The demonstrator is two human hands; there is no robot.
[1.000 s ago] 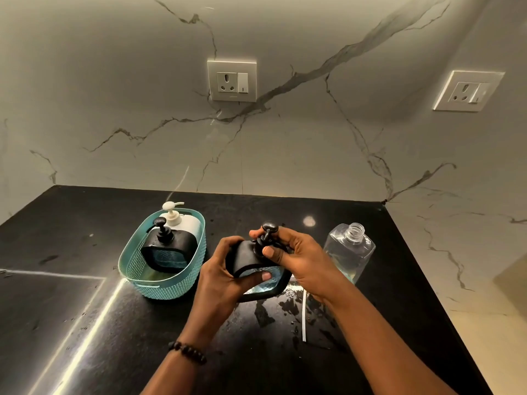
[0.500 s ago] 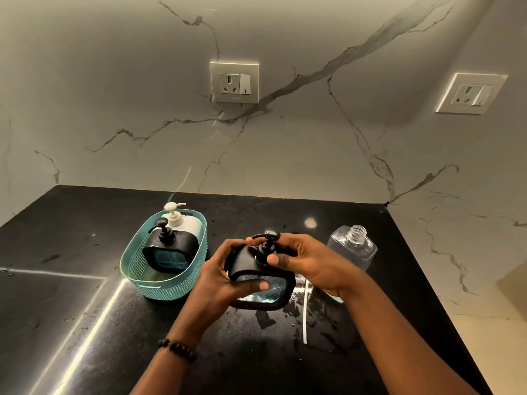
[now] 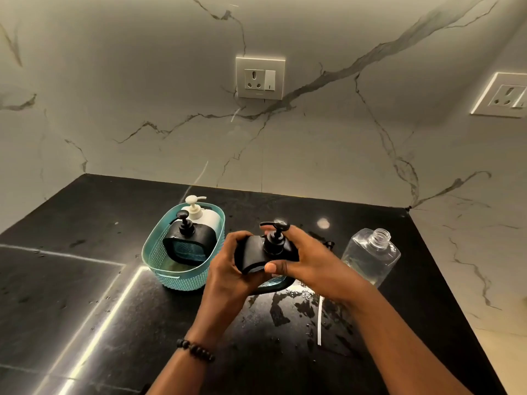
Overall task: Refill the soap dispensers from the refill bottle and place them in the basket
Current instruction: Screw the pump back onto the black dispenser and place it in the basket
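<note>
Both hands grip the black dispenser (image 3: 256, 259) above the wet counter (image 3: 288, 312) beside the basket (image 3: 182, 277), the left hand (image 3: 228, 269) on its body, the right hand (image 3: 308, 260) at the pump; a slip or cross-threaded pump risks spillage.

Both forearms come up from the near edge of the table & meet over its middle. Left hand (image 3: 228, 269) grips the left side of a black dispenser (image 3: 252, 256), fingers curled over the top, thumb underneath; beaded bracelet (image 3: 195, 350) on that wrist. Right hand (image 3: 309, 262) wraps the dispenser's right side, thumb across the front, fingers curled round behind the pump.
</note>
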